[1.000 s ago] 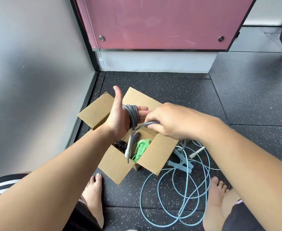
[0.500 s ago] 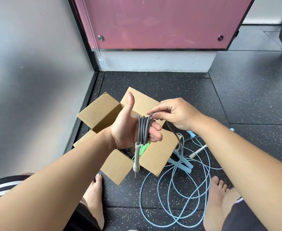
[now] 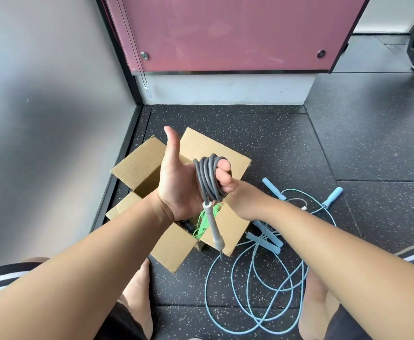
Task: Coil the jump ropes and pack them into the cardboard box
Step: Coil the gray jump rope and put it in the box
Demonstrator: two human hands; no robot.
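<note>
Grey jump rope (image 3: 208,177), wound in several close turns round the curled fingers of the left hand (image 3: 176,185), which grips the coil with its thumb raised. One grey handle (image 3: 212,224) hangs free below the coil. Coil and hand are held above the open cardboard box (image 3: 208,148), which stands on the speckled floor (image 3: 348,143). The right hand passes behind the left and is hidden from the wrist (image 3: 247,200) onward, so whether it is open or closed cannot be told. Inside the box, a green rope (image 3: 201,225) lies packed beside a dark item too shadowed to identify. Just right of the box, a light-blue rope (image 3: 250,290) lies uncoiled in loose loops on the floor. The step in hand, as judged, is finishing the grey coil. Good practice: lay the turns side by side and even, wind the last length snugly, tuck the handles against the bundle, and slide the fingers out only low over the box, so the coil does not spring open.
</note>
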